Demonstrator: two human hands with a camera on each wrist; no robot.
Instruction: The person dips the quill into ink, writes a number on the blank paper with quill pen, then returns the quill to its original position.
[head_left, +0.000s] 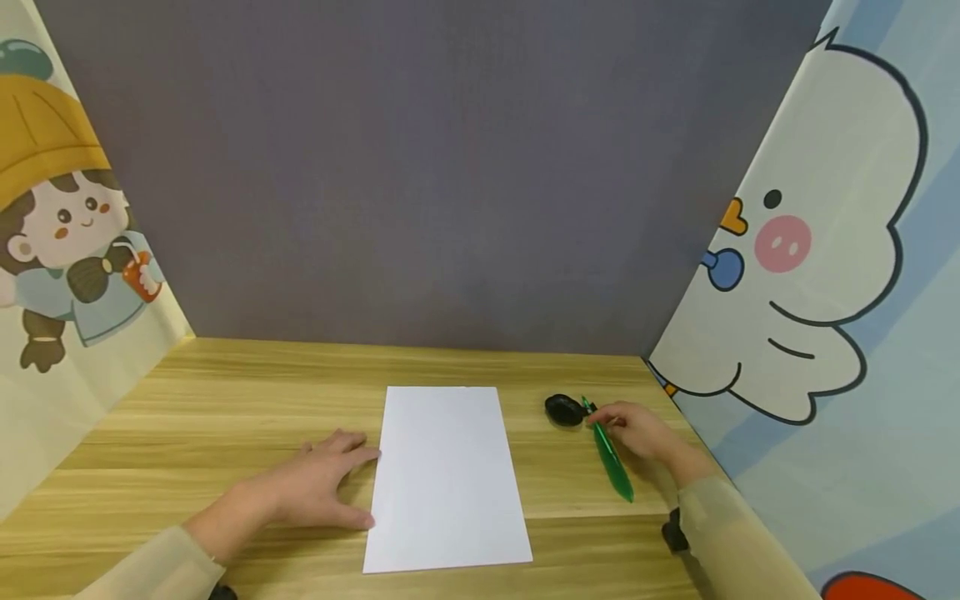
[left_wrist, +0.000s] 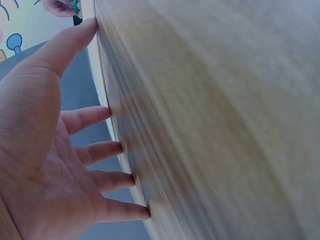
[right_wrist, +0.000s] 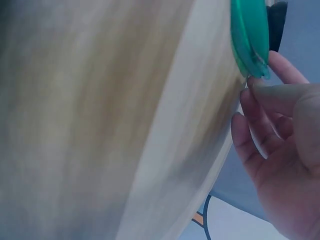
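A white sheet of paper (head_left: 448, 479) lies flat on the wooden table. My left hand (head_left: 318, 487) rests on its left side with fingers spread, thumb and a fingertip at the paper's left edge; in the left wrist view the left hand (left_wrist: 55, 135) shows straight fingers touching the tabletop. To the right of the paper, my right hand (head_left: 633, 432) pinches a long green leaf-shaped thing (head_left: 613, 467) near its slim, pointed far end. Thumb and forefinger of the right hand (right_wrist: 275, 115) are at the green thing (right_wrist: 250, 30) in the right wrist view.
A glossy black rounded object (head_left: 564, 410) sits just left of the right fingertips. A dark grey panel (head_left: 420, 167) stands behind the wooden table (head_left: 285, 392). Printed cartoon walls (head_left: 832, 208) close in both sides, the right one near my right forearm.
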